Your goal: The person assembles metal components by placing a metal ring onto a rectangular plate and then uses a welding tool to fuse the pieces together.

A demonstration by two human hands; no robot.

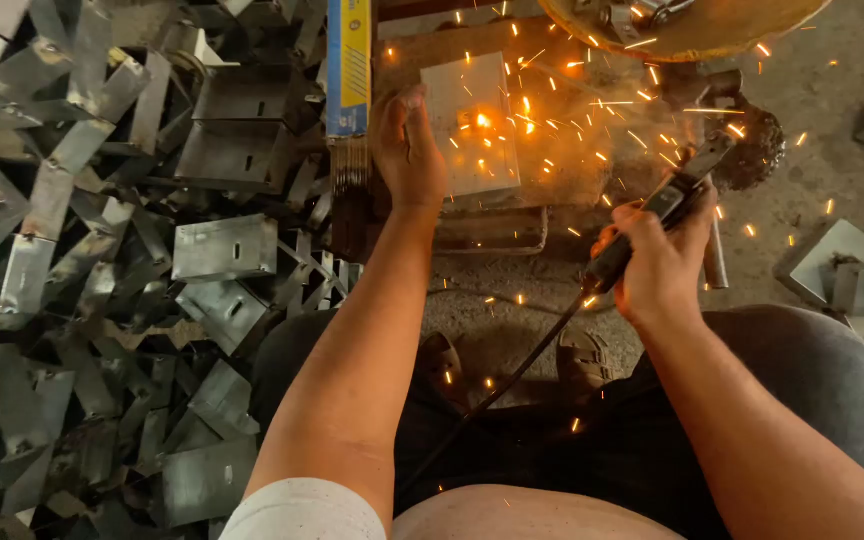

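your left hand (409,140) lies flat, fingers together, against the plate's (470,125) left edge, likely to steady it while sparks fly. your right hand (660,262) is closed around the welding holder (652,222), its long axis running from lower left up right, cable trailing toward you. the plate stands ahead on the worktop (572,165).

Floor (852,70): bare grey concrete. Left side: heap of bent sheet-metal brackets (102,250). Far middle: wooden block (552,150) bearing flat metal plate (470,125).
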